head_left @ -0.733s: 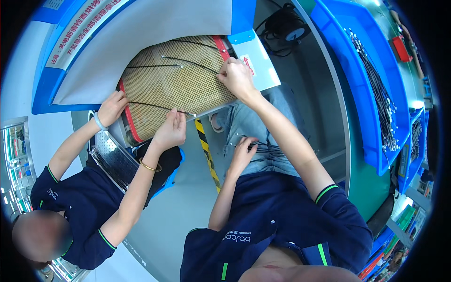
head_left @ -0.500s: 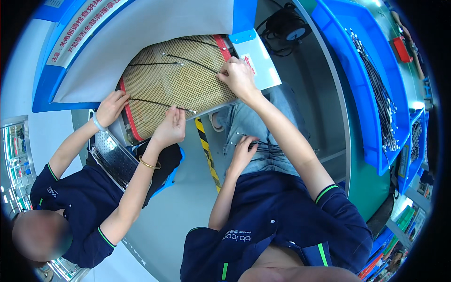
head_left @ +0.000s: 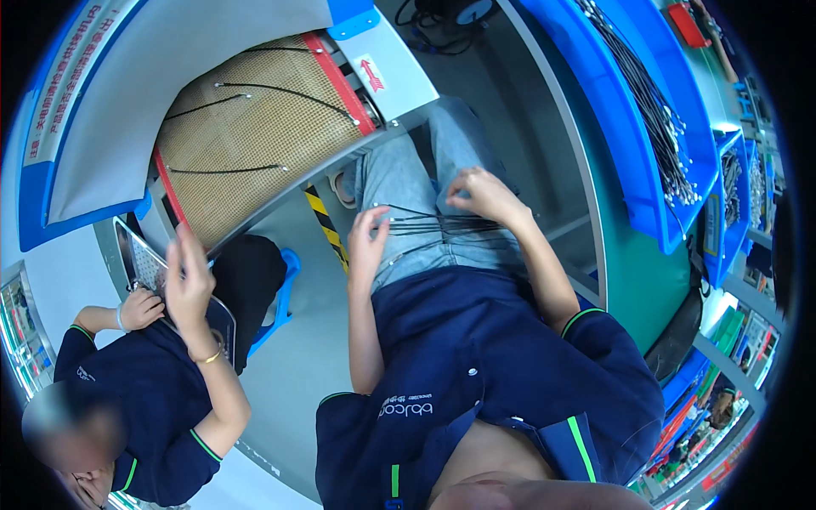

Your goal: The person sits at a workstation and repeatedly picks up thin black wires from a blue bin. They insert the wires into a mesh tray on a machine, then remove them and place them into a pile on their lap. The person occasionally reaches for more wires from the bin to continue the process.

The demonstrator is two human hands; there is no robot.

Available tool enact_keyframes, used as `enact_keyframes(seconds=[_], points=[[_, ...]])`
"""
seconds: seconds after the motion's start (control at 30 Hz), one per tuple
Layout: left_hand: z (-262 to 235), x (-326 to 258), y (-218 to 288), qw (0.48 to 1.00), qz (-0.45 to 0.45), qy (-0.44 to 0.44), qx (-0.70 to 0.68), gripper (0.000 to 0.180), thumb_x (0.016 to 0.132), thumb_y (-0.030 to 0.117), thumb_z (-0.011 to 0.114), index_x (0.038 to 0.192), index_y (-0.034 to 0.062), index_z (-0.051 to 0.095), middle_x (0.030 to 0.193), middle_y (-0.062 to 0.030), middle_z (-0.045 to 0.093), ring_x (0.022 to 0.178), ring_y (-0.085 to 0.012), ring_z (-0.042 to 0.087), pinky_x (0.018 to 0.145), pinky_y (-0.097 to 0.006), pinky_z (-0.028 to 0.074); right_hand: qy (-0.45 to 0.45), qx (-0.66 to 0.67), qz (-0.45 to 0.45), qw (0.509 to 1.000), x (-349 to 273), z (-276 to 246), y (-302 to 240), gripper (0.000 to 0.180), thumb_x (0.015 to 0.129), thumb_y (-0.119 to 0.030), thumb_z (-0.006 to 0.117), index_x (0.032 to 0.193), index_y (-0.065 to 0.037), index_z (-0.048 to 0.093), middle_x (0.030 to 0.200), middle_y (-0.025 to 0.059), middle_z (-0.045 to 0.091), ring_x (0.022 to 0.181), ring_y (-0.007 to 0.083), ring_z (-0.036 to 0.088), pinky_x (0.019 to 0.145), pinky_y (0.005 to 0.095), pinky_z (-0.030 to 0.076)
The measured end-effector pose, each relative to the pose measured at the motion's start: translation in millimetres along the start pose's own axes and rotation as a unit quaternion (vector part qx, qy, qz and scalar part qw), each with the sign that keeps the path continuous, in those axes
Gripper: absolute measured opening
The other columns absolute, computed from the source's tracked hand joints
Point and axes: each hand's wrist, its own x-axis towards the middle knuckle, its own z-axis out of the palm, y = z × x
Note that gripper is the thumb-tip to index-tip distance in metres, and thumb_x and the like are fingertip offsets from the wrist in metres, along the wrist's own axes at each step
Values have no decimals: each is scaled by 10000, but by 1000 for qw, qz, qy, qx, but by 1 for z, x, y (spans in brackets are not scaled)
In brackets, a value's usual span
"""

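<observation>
Below, my navy shirt (head_left: 476, 340) is filling the bottom centre of the frame, and just above it a bundle of thin black cables (head_left: 472, 224) is lying crosswise over my jeans (head_left: 398, 166), near the middle. My two hands are staying apart from each other: my left hand (head_left: 368, 240) is resting at the bundle's left ends with fingers bending, though I cannot tell whether they are pinching a cable. My right hand (head_left: 486, 197) is hanging just above the bundle in the frame, fingers curling; I cannot tell whether they are gripping anything. Farther off, at upper left, a tan mesh belt (head_left: 223, 143) with red edges is carrying four black cables, well spaced; the longest cable (head_left: 289, 91) is curving toward the right edge, where a white panel (head_left: 404, 76) with a red arrow is adjoining. A grey-white cover (head_left: 166, 98) is arching over the belt's far side. At lower left a co-worker (head_left: 157, 404) is sitting by a metal tray (head_left: 146, 262), one forearm pointing up. At upper right a long blue bin (head_left: 678, 59) is holding many more cables (head_left: 637, 72) beside a green surface (head_left: 642, 255).
</observation>
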Motion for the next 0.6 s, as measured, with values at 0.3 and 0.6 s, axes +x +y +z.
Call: enact_keyframes(seconds=[0.3,0.6], points=[[-5,1,7,998,-9,-26,49,239,897,59,529,1128,40,587,1129,-155,566,1042,-278,566,889,-340,457,-46,-12,35,998,-27,19,9,167,724,-184,717,809,-42,695,882,135,650,909,306,610,832,401,461],[-4,0,2,977,49,-62,199,321,955,115,437,1264,70,513,1288,-147,466,1206,-329,427,1008,-388,366,-30,74,13,997,-34,10,12,158,763,-154,665,861,-33,686,917,133,659,898,297,627,818,375,479]])
